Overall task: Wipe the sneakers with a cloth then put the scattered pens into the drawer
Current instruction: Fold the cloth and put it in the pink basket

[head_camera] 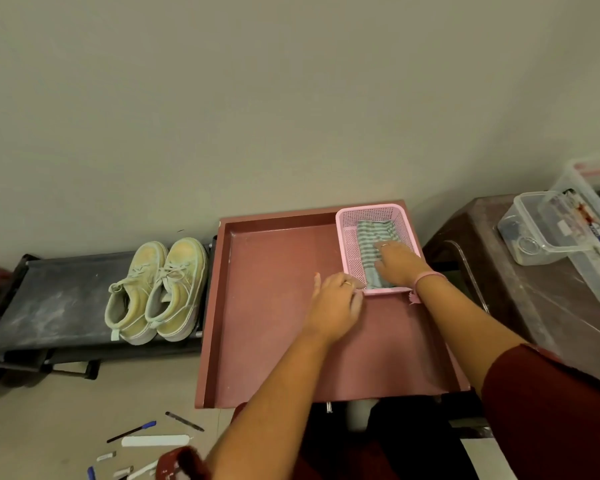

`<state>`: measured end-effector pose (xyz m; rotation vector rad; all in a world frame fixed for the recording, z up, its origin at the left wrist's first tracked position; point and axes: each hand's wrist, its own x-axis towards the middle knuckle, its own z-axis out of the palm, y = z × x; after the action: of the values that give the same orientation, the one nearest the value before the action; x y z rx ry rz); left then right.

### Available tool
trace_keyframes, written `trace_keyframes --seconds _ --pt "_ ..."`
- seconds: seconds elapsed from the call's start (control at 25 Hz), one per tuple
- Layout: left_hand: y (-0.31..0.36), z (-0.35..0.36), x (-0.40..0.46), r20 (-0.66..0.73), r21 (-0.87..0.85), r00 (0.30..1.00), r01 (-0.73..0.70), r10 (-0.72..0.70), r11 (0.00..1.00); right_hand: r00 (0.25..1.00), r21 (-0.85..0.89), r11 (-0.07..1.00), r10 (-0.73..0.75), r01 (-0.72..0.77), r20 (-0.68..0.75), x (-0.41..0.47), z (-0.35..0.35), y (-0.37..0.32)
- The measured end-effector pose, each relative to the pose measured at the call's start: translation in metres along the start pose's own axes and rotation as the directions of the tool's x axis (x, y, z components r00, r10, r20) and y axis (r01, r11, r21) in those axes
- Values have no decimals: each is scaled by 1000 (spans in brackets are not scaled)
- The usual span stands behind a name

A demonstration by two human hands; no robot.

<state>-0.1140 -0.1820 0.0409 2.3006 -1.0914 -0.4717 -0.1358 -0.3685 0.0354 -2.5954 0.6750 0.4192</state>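
Observation:
A pair of pale yellow-green sneakers [156,291] stands on a low black rack [49,299] at the left. The open reddish drawer [274,323] holds a pink mesh basket [352,251] in its far right corner. A grey striped cloth [373,237] lies in the basket. My right hand [400,263] is inside the basket with its fingers down on the cloth. My left hand [335,306] holds the basket's near left corner. Several pens [132,433] lie scattered on the floor at the lower left.
A dark brown plastic stool [520,296] stands right of the drawer and carries clear plastic boxes [541,230]. A plain wall runs behind everything. Beige floor spreads at the lower left around the pens. A dark red sleeve covers my right upper arm.

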Motion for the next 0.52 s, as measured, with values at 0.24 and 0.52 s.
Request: trace_keyframes --seconds 0.24,0.52 --pt "-23 -47 -63 -143 -82 981 118 -129 990 996 222 972 -61 75 -69 -80 12 -27" --pt "-43 -63 -121 -181 -146 959 195 -220 970 992 365 926 -57 94 -110 -143 67 -57"
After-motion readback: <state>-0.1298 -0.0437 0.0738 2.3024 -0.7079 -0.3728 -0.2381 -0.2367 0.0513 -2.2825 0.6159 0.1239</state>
